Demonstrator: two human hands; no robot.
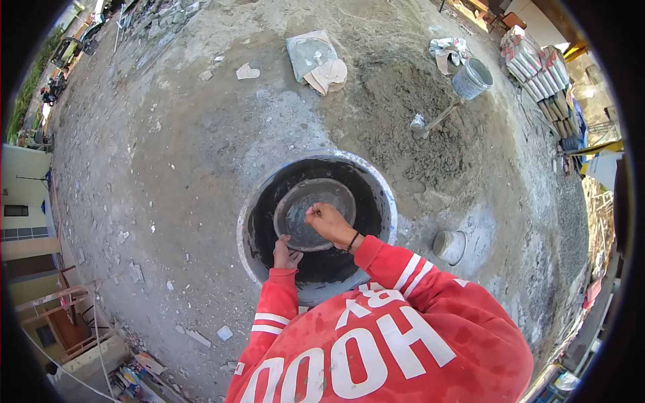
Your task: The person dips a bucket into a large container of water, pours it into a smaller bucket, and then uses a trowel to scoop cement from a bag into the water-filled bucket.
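A large round tub (pixel 250 265) with a pale rim and dark inside stands on the ground before me. Inside it is a smaller grey round basin (pixel 282 205), its bottom wet-looking. My left hand (pixel 285 255) is at the basin's near left edge, thumb and fingers around the rim. Over the middle of the basin, my right hand (pixel 329 224) is closed with its fingers curled; whatever it may hold is hidden. A dark band circles my right wrist.
Wet grey mortar (pixel 410 114) is spread ahead to the right, with a shovel (pixel 440 121) lying on it. Beyond are a bucket (pixel 472 78) and stacked bags (pixel 531 64). A round container (pixel 449 247) stands right of the tub; a flattened sack (pixel 312 54) lies ahead.
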